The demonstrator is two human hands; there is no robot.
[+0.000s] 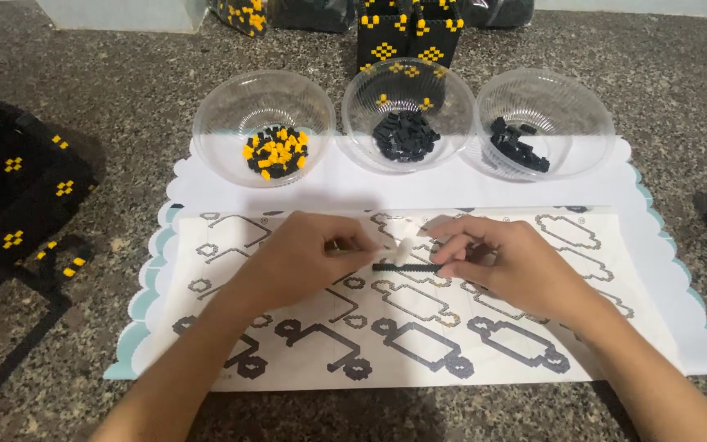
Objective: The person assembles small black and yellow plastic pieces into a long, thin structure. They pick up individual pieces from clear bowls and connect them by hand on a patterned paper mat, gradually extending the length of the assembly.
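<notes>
Left hand (308,258): fingers curled together, fingertips pinching the left end of the strip, knuckles up, over the sheet.
Right hand (505,258): fingers pressed together, pinching the right end of the strip from above.
Strip (407,267): a thin black bar of small bricks, lying level between the two hands, just above the sheet's middle.
White piece (405,245): small and pale, touching the strip's top between the fingertips; what it is cannot be told.
Sheet (419,327): white paper printed with black and grey brick-built outlines, flat on the mat.
Mat (664,270): white with a scalloped pale-blue edge, on the surface, under the sheet and bowls.
Left bowl (263,123): clear plastic, holds mixed black and yellow bricks.
Middle bowl (407,115): clear, holds black bricks.
Right bowl (546,123): clear, holds black bricks, heaped to its left side.
Bags (407,37): black with yellow diamond marks, built of bricks, standing behind the bowls.
Flat bag (18,188): the same pattern, lying well left of the mat.
Surface (124,82): dark speckled stone.
</notes>
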